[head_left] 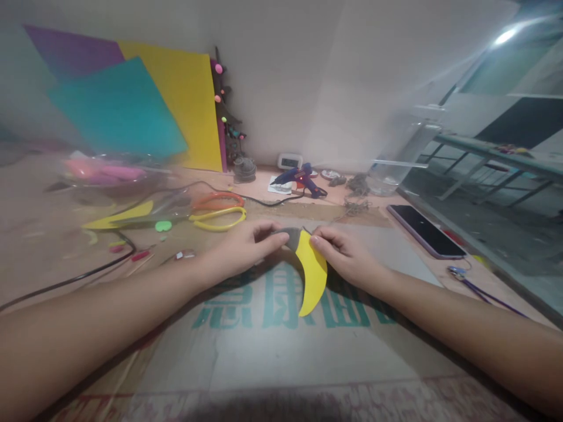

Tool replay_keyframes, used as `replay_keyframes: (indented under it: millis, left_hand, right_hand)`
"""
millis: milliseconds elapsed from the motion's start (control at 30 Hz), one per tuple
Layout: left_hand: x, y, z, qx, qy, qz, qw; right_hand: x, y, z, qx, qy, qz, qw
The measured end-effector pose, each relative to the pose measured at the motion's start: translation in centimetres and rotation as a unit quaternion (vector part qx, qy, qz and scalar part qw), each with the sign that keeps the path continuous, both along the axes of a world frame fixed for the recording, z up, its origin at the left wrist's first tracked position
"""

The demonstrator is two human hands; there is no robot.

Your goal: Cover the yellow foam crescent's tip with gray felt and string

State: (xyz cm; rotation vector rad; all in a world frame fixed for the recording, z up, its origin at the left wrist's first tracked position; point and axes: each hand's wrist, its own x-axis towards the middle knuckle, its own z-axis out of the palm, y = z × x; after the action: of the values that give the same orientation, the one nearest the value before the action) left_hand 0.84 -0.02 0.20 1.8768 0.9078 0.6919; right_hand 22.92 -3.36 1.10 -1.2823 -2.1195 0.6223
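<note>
Left hand (pixel 248 247) pinches the grey piece (pixel 293 237); right hand (pixel 349 253) pinches the yellow piece (pixel 315 272); scissors (pixel 220 228) lie left of it, phone (pixel 426 231) right.

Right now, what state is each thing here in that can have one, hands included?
Left hand: fingers closed on the grey piece
Right hand: fingers closed on the yellow crescent
Yellow crescent: held, tip toward the person
Phone: face up, screen dark
Glue gun: lying down; on or off, cannot tell
Small display: upright, reading unclear
Ceiling light: lit
</note>
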Motion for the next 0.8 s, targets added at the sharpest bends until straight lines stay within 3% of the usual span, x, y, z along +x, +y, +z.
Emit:
replay_keyframes:
  millis: [333,533,800]
  left_hand:
    - [0.09,-0.16,-0.07,0.064,0.039,0.008,0.997]
    - [0.09,-0.42,0.18,0.06,0.062,-0.004,0.996]
    - [-0.1,-0.37,0.32,0.028,0.047,-0.039,0.998]
  right_hand:
    - [-0.12,-0.34,-0.01,0.007,-0.019,0.023,1.0]
    - [0.25,-0.05,-0.39,0.041,0.081,-0.037,0.995]
    - [-0.12,-0.26,-0.58,-0.077,0.159,0.026,0.984]
